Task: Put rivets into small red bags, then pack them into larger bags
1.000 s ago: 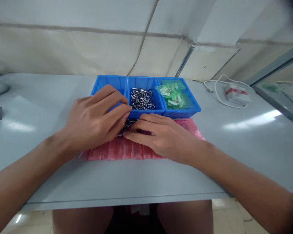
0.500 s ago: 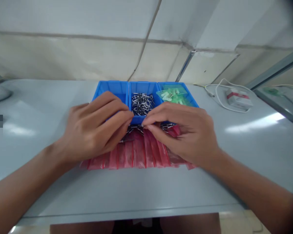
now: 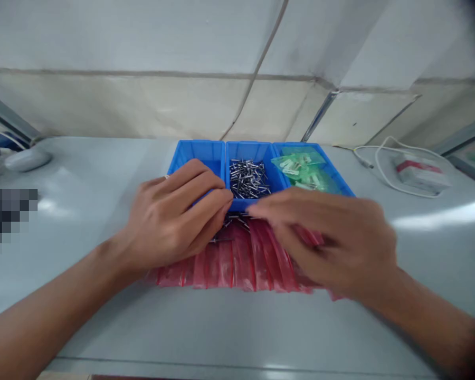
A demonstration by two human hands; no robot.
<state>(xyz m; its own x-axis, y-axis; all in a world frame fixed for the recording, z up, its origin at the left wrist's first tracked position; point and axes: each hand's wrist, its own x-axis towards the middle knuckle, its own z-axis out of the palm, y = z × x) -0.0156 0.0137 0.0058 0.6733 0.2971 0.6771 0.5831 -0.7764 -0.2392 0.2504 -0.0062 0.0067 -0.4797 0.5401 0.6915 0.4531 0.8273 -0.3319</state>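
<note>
1. The left hand (image 3: 174,216) is arched palm-down over the left end of the bags, fingers bent and close together, tips bunched near the front of the bins. Whether it pinches anything is hidden.
2. The right hand (image 3: 336,237) is blurred by motion above the right end of the bags, its thumb below the bent fingers and their tips turned inward; I cannot tell whether they grip a part.
3. The pink bags (image 3: 243,264) lie overlapping in a row on the table (image 3: 221,327), in front of the bins. Their red strips run mostly from the bins toward the near edge.
4. Loose rivets (image 3: 240,224) lie on the bags' far ends at mixed angles; one nearer pin points sideways.
5. Behind stand the left bin (image 3: 201,149), the middle bin (image 3: 276,184) with more rivets and the right bin (image 3: 343,182) with green bags (image 3: 316,177).
6. A red-banded white box (image 3: 421,174) sits at right beside a cable (image 3: 377,158); any print is too blurred to read.
</note>
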